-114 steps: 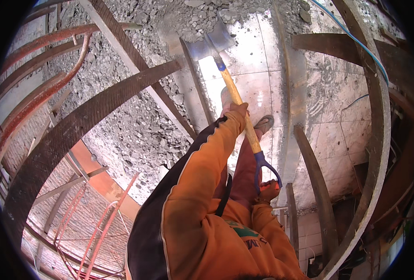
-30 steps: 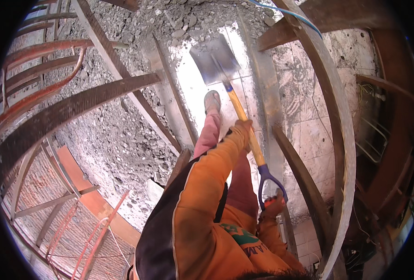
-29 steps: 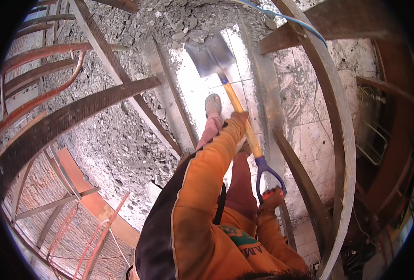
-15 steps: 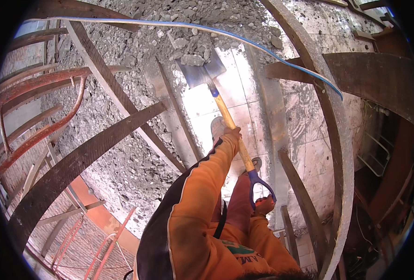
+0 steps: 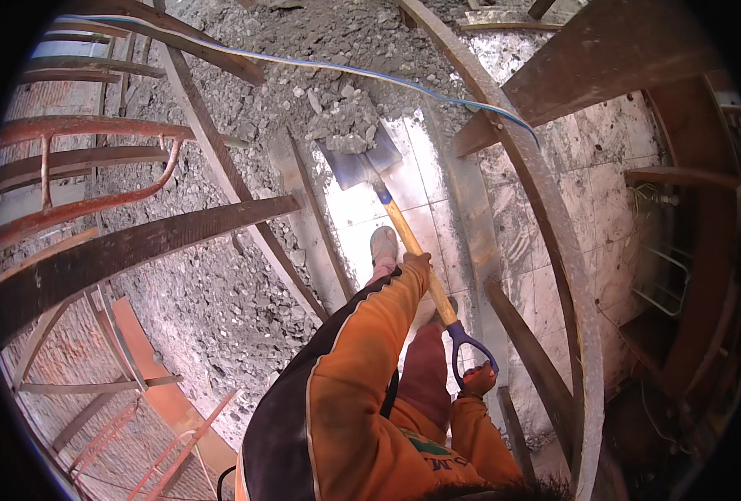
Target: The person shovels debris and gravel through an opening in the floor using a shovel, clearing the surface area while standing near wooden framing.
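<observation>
I hold a shovel [image 5: 404, 238] with a yellow shaft, a blue D-grip and a grey metal blade [image 5: 359, 163]. My left hand [image 5: 417, 261], at the end of an orange sleeve, grips the shaft about halfway down. My right hand [image 5: 477, 380] is closed on the blue D-grip near my body. The blade lies low at the edge of a heap of grey rubble [image 5: 320, 67] and carries a load of broken pieces [image 5: 350, 125]. One shoe [image 5: 383, 245] stands on the pale tiled floor [image 5: 554, 225] just behind the blade.
Rusty steel beams [image 5: 137, 246] and red pipes [image 5: 95, 200] cross the left side over more rubble. A blue-white cable [image 5: 437, 88] runs across the heap. A curved rusty bar [image 5: 546, 217] and dark timbers [image 5: 604, 67] stand on the right.
The shovel blade has gone forward into the rubble heap and now carries a load of debris. My left hand stays on the shaft, my right on the grip.
</observation>
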Demonstrator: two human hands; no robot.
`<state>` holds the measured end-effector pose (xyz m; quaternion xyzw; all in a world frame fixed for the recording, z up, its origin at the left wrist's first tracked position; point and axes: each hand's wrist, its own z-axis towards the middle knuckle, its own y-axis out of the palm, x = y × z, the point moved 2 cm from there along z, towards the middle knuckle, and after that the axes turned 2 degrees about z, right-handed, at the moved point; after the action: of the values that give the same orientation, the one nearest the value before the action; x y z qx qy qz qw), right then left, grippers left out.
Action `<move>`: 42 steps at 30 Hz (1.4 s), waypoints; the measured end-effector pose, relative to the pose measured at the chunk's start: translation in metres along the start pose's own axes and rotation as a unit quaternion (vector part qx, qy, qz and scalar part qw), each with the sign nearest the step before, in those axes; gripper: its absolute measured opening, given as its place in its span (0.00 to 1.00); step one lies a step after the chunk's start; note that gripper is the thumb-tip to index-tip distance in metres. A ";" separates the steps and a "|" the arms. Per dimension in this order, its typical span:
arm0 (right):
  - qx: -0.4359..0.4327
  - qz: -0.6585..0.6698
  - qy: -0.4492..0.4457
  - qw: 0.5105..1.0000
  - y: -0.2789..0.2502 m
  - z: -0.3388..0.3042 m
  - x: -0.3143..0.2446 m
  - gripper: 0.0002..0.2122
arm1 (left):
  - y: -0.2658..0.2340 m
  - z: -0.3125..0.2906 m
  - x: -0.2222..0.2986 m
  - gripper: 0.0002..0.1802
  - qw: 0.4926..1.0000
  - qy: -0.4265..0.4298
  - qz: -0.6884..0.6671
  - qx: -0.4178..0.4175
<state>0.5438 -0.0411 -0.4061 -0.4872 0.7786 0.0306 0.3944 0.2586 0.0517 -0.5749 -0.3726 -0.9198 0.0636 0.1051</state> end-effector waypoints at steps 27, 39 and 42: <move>-0.264 -0.134 -0.249 0.922 -0.381 -0.094 -0.162 0.04 | -0.045 -0.311 -0.323 0.10 0.943 0.031 -0.305 -0.128; -0.600 -0.160 -0.574 0.534 -0.232 -0.210 -0.102 0.10 | -0.287 -0.320 -0.243 0.05 0.771 0.247 -0.578 -0.104; -0.535 -0.208 -0.480 0.664 -0.252 -0.177 -0.109 0.07 | -0.257 -0.339 -0.242 0.09 0.749 0.256 -0.588 -0.167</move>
<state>0.6605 -0.1693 -0.1297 -0.6818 0.2098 0.5882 0.3810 0.3368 -0.2877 -0.2308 0.2284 -0.8917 -0.2628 0.2893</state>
